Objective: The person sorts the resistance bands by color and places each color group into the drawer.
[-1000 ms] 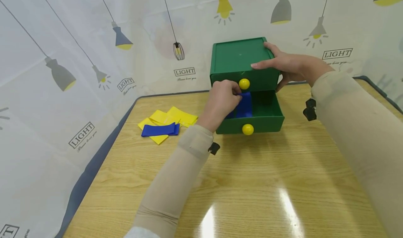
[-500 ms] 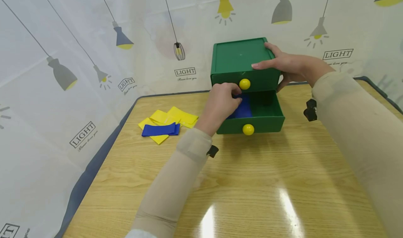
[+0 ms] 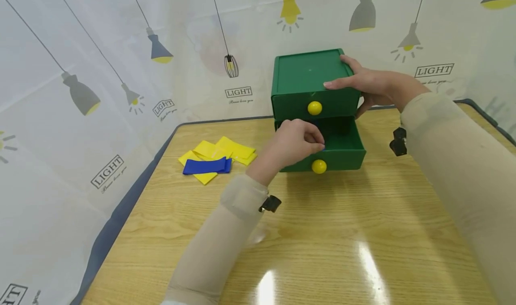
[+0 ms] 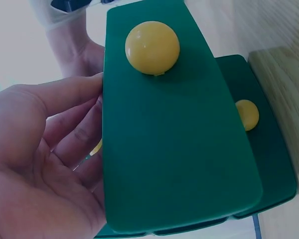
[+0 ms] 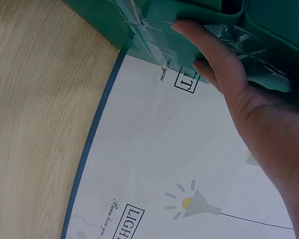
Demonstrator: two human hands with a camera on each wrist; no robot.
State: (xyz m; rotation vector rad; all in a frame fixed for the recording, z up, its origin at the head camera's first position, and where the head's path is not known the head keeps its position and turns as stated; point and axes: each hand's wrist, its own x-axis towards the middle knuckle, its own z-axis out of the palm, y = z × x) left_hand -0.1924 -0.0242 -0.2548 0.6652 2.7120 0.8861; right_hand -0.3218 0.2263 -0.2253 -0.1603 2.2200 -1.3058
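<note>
A green plastic drawer unit (image 3: 310, 72) with yellow knobs has one drawer (image 3: 342, 161) pulled out. My left hand (image 3: 292, 143) bends over that drawer's front wall, fingers reaching inside. Just under its fingertips shows a small bit of a blue strip (image 3: 323, 148); most of it is hidden. In the left wrist view the thumb meets the drawer's top rim, and the fingertips disappear behind the front. My right hand (image 3: 375, 84) rests on the unit's top and right side, fingers spread. The right wrist view has it against a side with clear tape (image 5: 234, 37).
Left of the unit lie several yellow strips (image 3: 239, 149) with a blue strip (image 3: 204, 165) on top. Another, lower yellow knob (image 4: 247, 115) appears in the left wrist view. A lamp-printed backdrop (image 3: 193, 81) stands along the back and left of the wooden table (image 3: 314, 233).
My left hand has moved from inside the open drawer forward and to the right, to its front wall. The blue strip visible in the drawer earlier is now mostly covered. The right hand stays put.
</note>
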